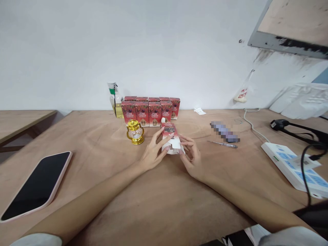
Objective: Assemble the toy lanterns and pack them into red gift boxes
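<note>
Both of my hands hold one small red carton (170, 134) with its white end flaps open, just above the wooden table (159, 201). My left hand (153, 150) grips its left side with the fingers pressed on it. My right hand (191, 155) pinches the white flaps at the near end. A small gold lantern (135, 132) stands a little to the left of the carton. Behind it, a row of several matching red cartons (151, 110) stands upright near the wall.
A phone in a pink case (36, 186) lies face up at the left. A bottle of yellow liquid (115, 101) stands by the cartons. A screwdriver (223, 144), a white power strip (294, 167) and black cables (304, 131) lie at the right.
</note>
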Available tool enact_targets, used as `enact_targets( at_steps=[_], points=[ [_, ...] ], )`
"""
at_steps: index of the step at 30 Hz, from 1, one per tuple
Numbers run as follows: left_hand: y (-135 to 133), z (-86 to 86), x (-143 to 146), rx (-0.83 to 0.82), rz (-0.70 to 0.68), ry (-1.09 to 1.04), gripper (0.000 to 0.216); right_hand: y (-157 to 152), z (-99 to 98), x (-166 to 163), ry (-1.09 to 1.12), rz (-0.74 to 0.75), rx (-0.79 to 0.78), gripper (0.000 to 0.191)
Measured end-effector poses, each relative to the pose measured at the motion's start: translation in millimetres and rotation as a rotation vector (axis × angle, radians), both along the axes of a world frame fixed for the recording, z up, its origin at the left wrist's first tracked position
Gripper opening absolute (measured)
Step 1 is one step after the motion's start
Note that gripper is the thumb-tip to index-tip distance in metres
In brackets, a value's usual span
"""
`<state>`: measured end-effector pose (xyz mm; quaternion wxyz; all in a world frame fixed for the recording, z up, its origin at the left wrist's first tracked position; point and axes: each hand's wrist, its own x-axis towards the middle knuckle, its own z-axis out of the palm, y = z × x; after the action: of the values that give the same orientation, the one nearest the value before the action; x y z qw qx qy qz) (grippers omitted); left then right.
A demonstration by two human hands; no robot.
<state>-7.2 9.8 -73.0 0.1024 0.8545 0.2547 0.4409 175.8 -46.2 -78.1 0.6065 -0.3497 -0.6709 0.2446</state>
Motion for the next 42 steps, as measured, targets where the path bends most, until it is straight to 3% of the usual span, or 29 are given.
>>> enact_targets(
  at_steps=[5,10,15,23,28,36,42],
  points=[
    [0,-0.6,0,0.033,-0.044,0.067,0.066,-2,5.0,2,-0.146,-0.075,0.108,0.011],
    [0,1.3,0,0.037,0.010,0.060,0.045,-2,7.4,6,-0.182,-0.035,0.141,0.016],
    [1,1.9,-1,0.090,0.013,0.002,0.044,-2,10.7,9,-0.236,0.036,0.153,0.027],
    [2,0.7,-2,0.143,-0.078,0.028,0.041,8,-0.6,3,-0.069,-0.014,0.027,0.017],
    [0,3.8,-1,0.118,-0.094,0.012,0.043,8,1.8,1,-0.093,-0.035,0.027,0.005],
    [-3,7.1,1,0.091,-0.123,0.024,0.056,7,3.2,1,-0.124,-0.108,-0.005,0.007],
    [-1,3.9,1,0.079,-0.104,0.046,0.049,7,4.1,0,-0.089,-0.150,-0.003,0.007]
  ],
)
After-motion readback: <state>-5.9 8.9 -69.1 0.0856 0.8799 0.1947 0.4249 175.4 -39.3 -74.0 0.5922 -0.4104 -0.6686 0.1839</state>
